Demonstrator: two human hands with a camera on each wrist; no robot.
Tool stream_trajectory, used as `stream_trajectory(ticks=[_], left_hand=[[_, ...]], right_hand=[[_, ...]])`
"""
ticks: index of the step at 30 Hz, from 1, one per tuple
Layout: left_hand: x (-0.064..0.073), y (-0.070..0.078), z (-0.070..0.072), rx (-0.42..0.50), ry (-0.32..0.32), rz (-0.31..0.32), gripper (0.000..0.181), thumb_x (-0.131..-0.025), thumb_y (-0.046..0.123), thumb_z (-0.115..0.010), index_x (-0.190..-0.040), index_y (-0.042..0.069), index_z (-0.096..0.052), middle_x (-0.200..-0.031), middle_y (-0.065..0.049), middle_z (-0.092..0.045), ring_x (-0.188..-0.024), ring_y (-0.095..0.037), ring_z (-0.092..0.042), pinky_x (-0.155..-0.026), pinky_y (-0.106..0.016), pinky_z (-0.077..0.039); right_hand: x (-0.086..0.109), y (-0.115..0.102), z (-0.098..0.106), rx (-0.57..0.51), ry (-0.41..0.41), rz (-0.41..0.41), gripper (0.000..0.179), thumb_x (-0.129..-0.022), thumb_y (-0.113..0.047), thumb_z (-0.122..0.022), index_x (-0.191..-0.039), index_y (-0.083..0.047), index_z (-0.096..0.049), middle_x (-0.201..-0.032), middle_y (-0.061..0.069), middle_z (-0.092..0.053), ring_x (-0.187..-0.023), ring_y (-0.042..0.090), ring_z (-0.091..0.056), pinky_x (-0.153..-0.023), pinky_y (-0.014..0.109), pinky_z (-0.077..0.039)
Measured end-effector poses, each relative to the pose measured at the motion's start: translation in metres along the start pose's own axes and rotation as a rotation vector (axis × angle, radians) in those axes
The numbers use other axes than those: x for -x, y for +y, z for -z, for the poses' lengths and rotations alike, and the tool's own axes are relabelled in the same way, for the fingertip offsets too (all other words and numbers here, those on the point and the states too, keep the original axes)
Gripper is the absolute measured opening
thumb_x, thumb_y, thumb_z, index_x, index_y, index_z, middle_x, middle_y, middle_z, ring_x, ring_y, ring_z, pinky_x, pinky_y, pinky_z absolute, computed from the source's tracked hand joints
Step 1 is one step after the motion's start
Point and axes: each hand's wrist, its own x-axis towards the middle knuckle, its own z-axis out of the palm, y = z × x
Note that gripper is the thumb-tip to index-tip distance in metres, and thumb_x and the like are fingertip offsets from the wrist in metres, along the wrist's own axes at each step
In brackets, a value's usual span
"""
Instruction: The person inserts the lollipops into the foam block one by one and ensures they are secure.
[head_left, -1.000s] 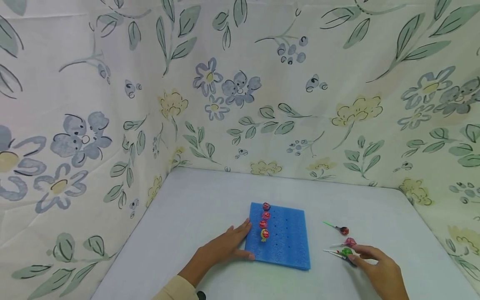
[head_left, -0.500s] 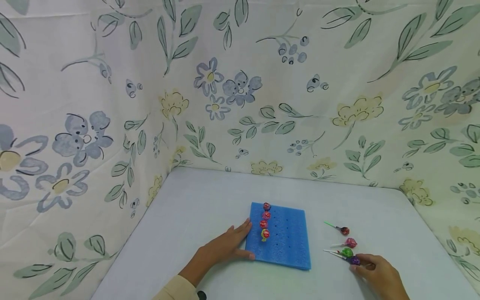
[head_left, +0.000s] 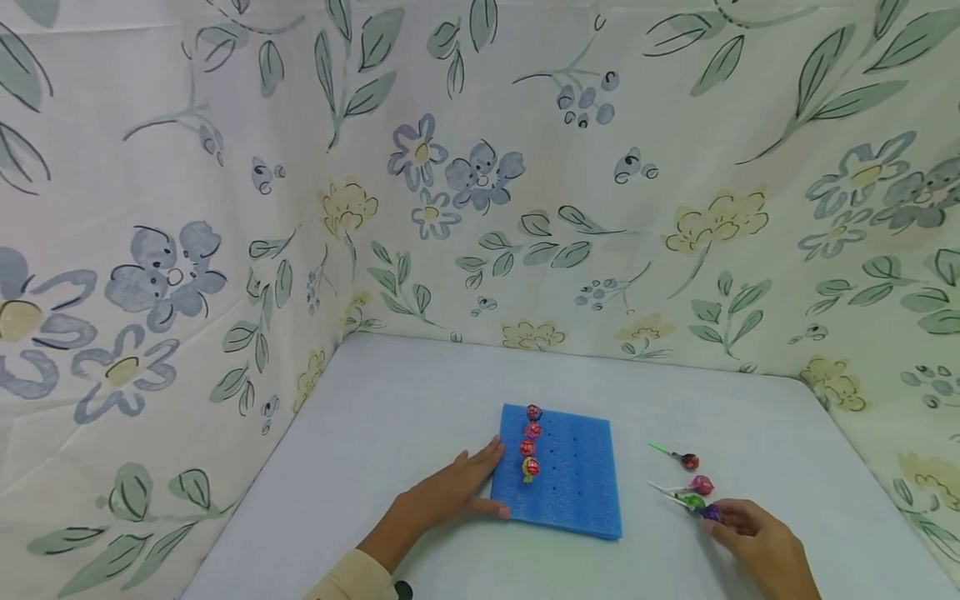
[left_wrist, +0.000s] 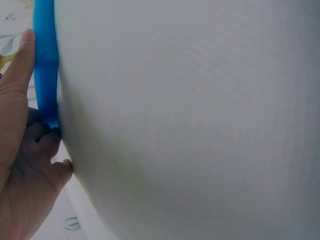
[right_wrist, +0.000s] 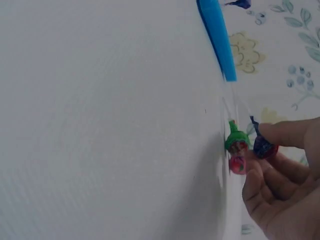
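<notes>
My right hand (head_left: 763, 540) pinches a purple-wrapped lollipop (head_left: 710, 512) by its head; the white stick points up and to the left. In the right wrist view the purple lollipop (right_wrist: 264, 147) sits between thumb and fingers, beside a green lollipop (right_wrist: 236, 143). Close by on the table lie the green lollipop (head_left: 691, 502) and a pink one (head_left: 701, 485). My left hand (head_left: 448, 493) rests at the left edge of a blue foam board (head_left: 596, 500), thumb on its near corner. In the left wrist view, fingers touch the foam's edge (left_wrist: 46, 65).
A column of red, pink and yellow lollipops (head_left: 528, 448) stands in the foam's left side, with rows of small holes to their right. A dark red lollipop with a green stick (head_left: 688, 461) lies farther back on the white table (head_left: 420, 383). Floral cloth (head_left: 480, 250) encloses the table.
My right hand has moved from beside the green lollipop to the purple one and now grips it, its stick end tipped upward. The left hand and foam board stay put.
</notes>
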Motion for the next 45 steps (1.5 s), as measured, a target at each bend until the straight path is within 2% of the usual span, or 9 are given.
stream_trajectory(ticks=[6, 11, 13, 17, 23, 29, 33, 37, 45], left_hand=[[0.000, -0.001, -0.001, -0.004, 0.001, -0.003, 0.105, -0.091, 0.068, -0.070, -0.171, 0.017, -0.023, -0.178, 0.002, -0.019, -0.162, -0.034, -0.026, -0.127, -0.058, -0.030], [0.000, -0.001, -0.001, -0.002, 0.003, 0.001, 0.105, -0.091, 0.067, -0.072, -0.170, 0.017, -0.024, -0.178, 0.002, -0.020, -0.160, -0.040, -0.028, -0.125, -0.060, -0.033], [0.000, 0.000, 0.000, -0.001, 0.002, 0.000, 0.105, -0.091, 0.067, -0.072, -0.170, 0.017, -0.024, -0.178, 0.002, -0.020, -0.160, -0.042, -0.028, -0.124, -0.061, -0.034], [0.000, 0.000, 0.000, 0.006, -0.001, -0.007, 0.105, -0.091, 0.067, -0.071, -0.171, 0.017, -0.024, -0.178, 0.002, -0.019, -0.161, -0.038, -0.027, -0.126, -0.059, -0.032], [0.001, 0.002, 0.002, 0.018, -0.005, -0.013, 0.105, -0.092, 0.065, -0.072, -0.170, 0.016, -0.024, -0.178, 0.001, -0.019, -0.162, -0.033, -0.026, -0.128, -0.057, -0.027], [0.002, 0.002, 0.002, 0.021, -0.007, -0.017, 0.104, -0.092, 0.064, -0.073, -0.170, 0.015, -0.024, -0.178, 0.000, -0.018, -0.162, -0.030, -0.025, -0.129, -0.056, -0.025], [0.001, 0.000, 0.001, 0.011, -0.003, -0.024, 0.104, -0.092, 0.064, -0.072, -0.170, 0.015, -0.023, -0.178, 0.001, -0.018, -0.162, -0.029, -0.026, -0.130, -0.055, -0.024], [0.001, -0.001, 0.000, 0.008, -0.002, -0.025, 0.104, -0.092, 0.065, -0.071, -0.170, 0.015, -0.023, -0.178, 0.001, -0.018, -0.162, -0.028, -0.026, -0.130, -0.055, -0.024], [0.001, 0.000, 0.001, 0.026, -0.007, -0.014, 0.104, -0.092, 0.065, -0.072, -0.170, 0.016, -0.024, -0.178, 0.001, -0.019, -0.162, -0.029, -0.026, -0.130, -0.056, -0.024]], right_hand=[[0.004, -0.009, 0.000, 0.003, 0.070, 0.065, 0.063, -0.099, -0.048, -0.074, -0.136, 0.003, -0.064, -0.108, 0.013, -0.074, -0.097, 0.020, -0.069, -0.069, 0.027, -0.051], [0.010, -0.012, -0.006, -0.109, 0.077, 0.188, 0.051, -0.111, -0.032, -0.058, -0.145, 0.005, -0.051, -0.126, 0.029, -0.070, -0.091, 0.002, -0.068, -0.070, 0.024, -0.060], [0.011, -0.014, -0.010, -0.137, 0.083, 0.212, 0.048, -0.112, -0.026, -0.057, -0.148, 0.005, -0.048, -0.127, 0.029, -0.068, -0.087, -0.005, -0.064, -0.070, 0.023, -0.061], [0.011, -0.018, -0.015, -0.107, 0.155, 0.276, 0.046, -0.108, -0.016, -0.064, -0.149, 0.002, -0.053, -0.128, 0.027, -0.068, -0.086, -0.015, -0.055, -0.069, 0.018, -0.059], [0.013, -0.024, -0.017, -0.110, 0.255, 0.342, 0.051, -0.095, -0.007, -0.080, -0.141, 0.004, -0.062, -0.110, 0.020, -0.075, -0.083, -0.016, -0.057, -0.069, 0.008, -0.054], [0.012, -0.035, -0.020, -0.148, 0.271, 0.299, 0.033, -0.096, -0.024, -0.082, -0.119, -0.001, -0.078, -0.108, 0.015, -0.080, -0.079, -0.011, -0.062, -0.063, 0.015, -0.055], [0.010, -0.045, -0.024, -0.164, 0.236, 0.239, 0.037, -0.097, -0.040, -0.079, -0.110, -0.005, -0.081, -0.100, 0.009, -0.080, -0.075, -0.002, -0.062, -0.061, 0.021, -0.054], [0.009, -0.056, -0.030, -0.225, 0.189, 0.263, 0.032, -0.097, -0.035, -0.080, -0.109, -0.006, -0.081, -0.093, 0.007, -0.079, -0.074, 0.009, -0.068, -0.065, 0.023, -0.056], [0.003, -0.077, -0.046, -0.317, 0.089, 0.304, 0.026, -0.095, -0.027, -0.082, -0.110, -0.006, -0.081, -0.103, 0.007, -0.081, -0.082, 0.019, -0.076, -0.073, 0.027, -0.062]])
